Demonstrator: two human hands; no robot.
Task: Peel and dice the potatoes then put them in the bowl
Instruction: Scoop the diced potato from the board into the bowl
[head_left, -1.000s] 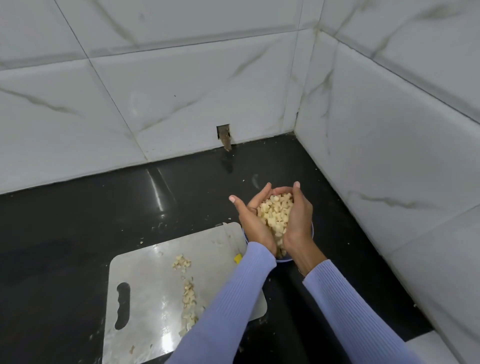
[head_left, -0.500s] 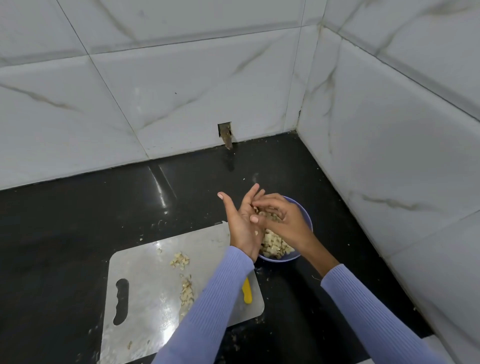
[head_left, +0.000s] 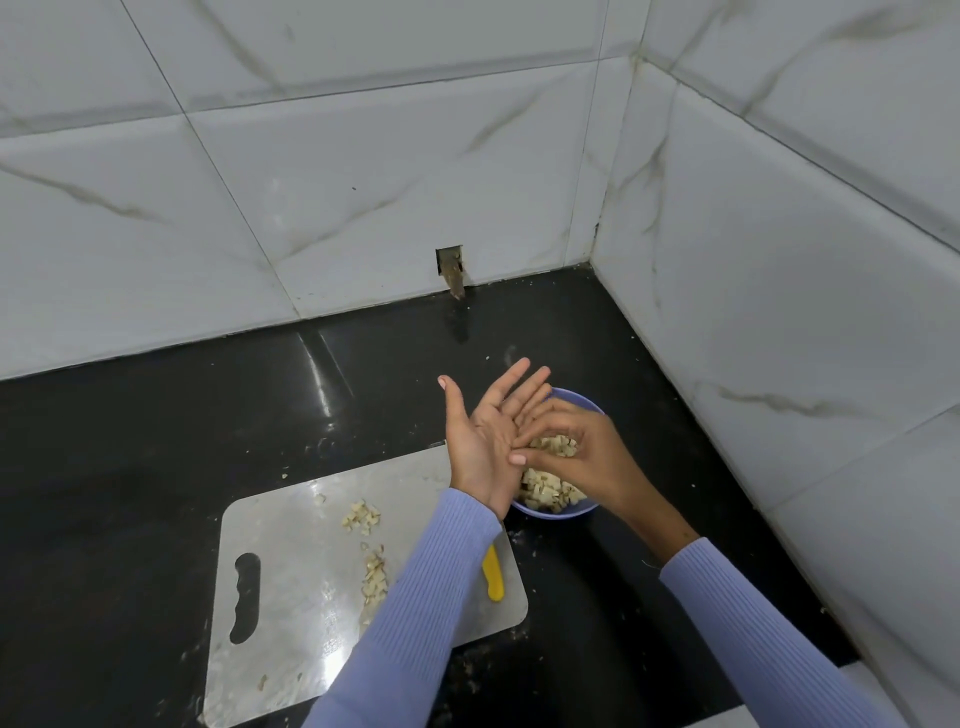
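A blue bowl (head_left: 589, 406) stands on the black counter by the right wall, holding diced potato (head_left: 548, 488). My left hand (head_left: 483, 431) is held over the bowl's left rim, palm up, fingers straight. My right hand (head_left: 576, 457) hovers over the bowl with its fingertips brushing across the left palm; it holds nothing that I can see. Two small heaps of diced potato (head_left: 361, 517) (head_left: 375, 577) lie on the steel cutting board (head_left: 291, 597).
A yellow knife handle (head_left: 492, 574) lies on the board's right part, its blade hidden under my left sleeve. Tiled walls meet in a corner behind and right of the bowl. Potato scraps dot the counter (head_left: 130, 467) around the board.
My cupped hands dropped the potato dice into the bowl. They then parted, the left palm opened flat, and the right fingers now wipe across it.
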